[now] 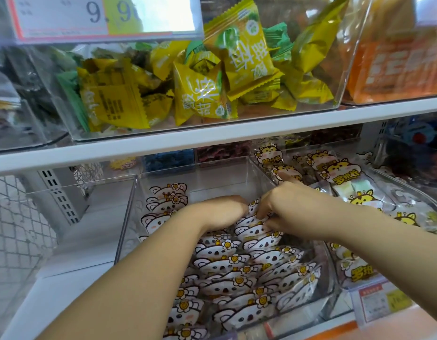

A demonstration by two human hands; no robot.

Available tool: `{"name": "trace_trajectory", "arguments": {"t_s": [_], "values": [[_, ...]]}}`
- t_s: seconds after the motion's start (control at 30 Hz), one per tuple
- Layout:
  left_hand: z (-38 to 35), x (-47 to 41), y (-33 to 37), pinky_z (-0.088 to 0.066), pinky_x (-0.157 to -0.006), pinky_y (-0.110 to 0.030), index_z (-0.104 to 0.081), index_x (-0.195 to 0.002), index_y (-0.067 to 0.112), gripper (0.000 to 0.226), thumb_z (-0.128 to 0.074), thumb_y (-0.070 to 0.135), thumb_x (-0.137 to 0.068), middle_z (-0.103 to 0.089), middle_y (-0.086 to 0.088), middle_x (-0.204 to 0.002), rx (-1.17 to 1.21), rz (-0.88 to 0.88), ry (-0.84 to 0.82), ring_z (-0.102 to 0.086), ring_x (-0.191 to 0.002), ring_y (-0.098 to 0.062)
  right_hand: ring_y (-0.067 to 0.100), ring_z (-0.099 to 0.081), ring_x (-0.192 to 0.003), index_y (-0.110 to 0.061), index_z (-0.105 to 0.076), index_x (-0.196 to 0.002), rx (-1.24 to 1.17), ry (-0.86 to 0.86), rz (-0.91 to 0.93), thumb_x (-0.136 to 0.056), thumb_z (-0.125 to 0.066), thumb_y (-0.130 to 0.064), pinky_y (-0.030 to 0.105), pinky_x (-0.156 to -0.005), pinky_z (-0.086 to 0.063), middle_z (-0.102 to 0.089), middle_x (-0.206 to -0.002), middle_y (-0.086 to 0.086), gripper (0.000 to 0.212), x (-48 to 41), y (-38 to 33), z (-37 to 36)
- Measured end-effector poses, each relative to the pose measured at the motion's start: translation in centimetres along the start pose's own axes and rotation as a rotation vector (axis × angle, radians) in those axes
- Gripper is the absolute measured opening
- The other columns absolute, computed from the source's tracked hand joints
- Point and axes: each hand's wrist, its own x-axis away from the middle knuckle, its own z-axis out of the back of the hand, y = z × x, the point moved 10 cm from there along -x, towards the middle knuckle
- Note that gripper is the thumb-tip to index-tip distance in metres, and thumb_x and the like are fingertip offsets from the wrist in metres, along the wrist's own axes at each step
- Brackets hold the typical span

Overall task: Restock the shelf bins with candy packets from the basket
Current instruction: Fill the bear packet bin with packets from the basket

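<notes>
Koala candy packets (227, 263) stood in rows across the front and middle of the clear bin (129, 217), its back part mostly bare. Our left hand (222, 212) and right hand (278, 204) each curled round the rearmost packets; we judged the restocking well past halfway.

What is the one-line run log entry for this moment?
step: arranging koala packets | left hand: holds them | right hand: pinches them | place: clear bin | basket: unseen
</notes>
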Motion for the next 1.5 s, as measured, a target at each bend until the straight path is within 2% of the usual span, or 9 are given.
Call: {"name": "trace_trajectory", "arguments": {"t_s": [0.23,0.37,0.5,0.63,0.7,0.8,0.97,1.2,1.5], "values": [[0.1,0.2,0.1,-0.042,-0.105,-0.049,-0.060,-0.112,0.012,0.036,-0.035,0.029,-0.094,-0.062,-0.008,-0.118,0.010,0.012,0.016,-0.056,-0.107,-0.025,0.006,-0.064,-0.102,-0.028,-0.075,-0.110,-0.187,0.098,-0.021,-0.087,-0.072,-0.037,0.031,-0.114,-0.032,-0.073,-0.110,-0.014,0.025,0.4,0.5,0.7],[0.0,0.1,0.0,-0.043,-0.085,-0.044,-0.052,-0.101,0.026,0.027,-0.035,0.032,-0.081,-0.048,-0.002,-0.099,0.099,0.021,0.010,-0.042,-0.090,-0.017,0.009,-0.063,-0.095,-0.028,-0.076,-0.106,-0.268,0.101,-0.041,-0.082,-0.077,-0.040,0.033,-0.102,-0.045,-0.073,-0.102,-0.011,0.028,0.5,0.8,0.8],[-0.8,-0.5,-0.6,-0.033,-0.080,-0.038,-0.048,-0.100,0.022,0.016,-0.034,0.016,-0.097,-0.042,-0.004,-0.097,0.125,0.034,-0.019,-0.036,-0.090,-0.018,0.008,-0.064,-0.097,-0.030,-0.076,-0.107,-0.183,0.041,-0.020,-0.087,-0.072,-0.042,0.024,-0.098,-0.038,-0.073,-0.104,-0.013,0.024,0.2,0.4,0.5],[-0.9,-0.4,-0.7,-0.037,-0.082,-0.037,-0.048,-0.091,0.016,0.019,-0.032,0.016,-0.101,-0.047,-0.005,-0.093,0.097,0.040,-0.014,-0.039,-0.086,-0.020,0.009,-0.063,-0.105,-0.031,-0.073,-0.106,-0.047,0.003,0.003,-0.092,-0.064,-0.042,0.040,-0.122,-0.010,-0.071,-0.109,-0.014,0.020,0.3,-0.2,0.2],[-0.9,-0.2,-0.3,-0.043,-0.087,-0.038,-0.057,-0.104,0.009,0.028,-0.031,0.020,-0.103,-0.056,-0.005,-0.100,0.072,0.007,-0.023,-0.049,-0.091,-0.021,0.008,-0.061,-0.112,-0.032,-0.072,-0.111,-0.034,-0.021,-0.004,-0.095,-0.060,-0.043,0.046,-0.124,-0.003,-0.070,-0.115,-0.015,0.023,0.7,-0.2,0.0],[-0.2,0.3,-0.1,-0.037,-0.075,-0.037,-0.052,-0.097,0.015,0.023,-0.032,0.025,-0.103,-0.045,-0.003,-0.087,0.011,-0.019,0.008,-0.041,-0.080,-0.018,0.005,-0.058,-0.116,-0.033,-0.071,-0.114,-0.078,-0.004,-0.001,-0.097,-0.057,-0.042,0.046,-0.124,-0.004,-0.066,-0.120,-0.018,0.023,1.5,-0.1,0.2],[0.4,0.3,-1.0,-0.043,-0.097,-0.048,-0.056,-0.098,0.012,0.034,-0.031,0.034,-0.102,-0.060,-0.018,-0.110,-0.081,0.003,0.039,-0.053,-0.098,-0.027,-0.003,-0.049,-0.125,-0.037,-0.067,-0.122,-0.153,0.048,-0.002,-0.097,-0.058,-0.045,0.041,-0.122,0.003,-0.059,-0.129,-0.022,0.028,2.5,0.1,1.0],[1.0,0.6,-0.9,-0.040,-0.107,-0.041,-0.058,-0.130,0.006,0.042,-0.031,0.026,-0.105,-0.057,-0.016,-0.136,-0.110,0.012,0.091,-0.051,-0.125,-0.030,-0.004,-0.049,-0.123,-0.039,-0.066,-0.122,-0.186,0.089,0.017,-0.097,-0.057,-0.047,0.038,-0.121,0.005,-0.059,-0.126,-0.023,0.028,3.3,-0.1,1.4],[4.2,8.2,2.2,-0.045,-0.101,-0.027,-0.056,-0.139,0.026,0.039,-0.046,0.019,-0.102,-0.060,0.004,-0.139,-0.022,-0.086,0.377,-0.059,-0.120,-0.015,0.001,-0.053,-0.116,-0.036,-0.070,-0.111,-0.263,0.171,0.016,-0.097,-0.056,-0.039,0.039,-0.124,-0.001,-0.063,-0.117,-0.020,0.020,6.8,-2.2,4.4]]}}
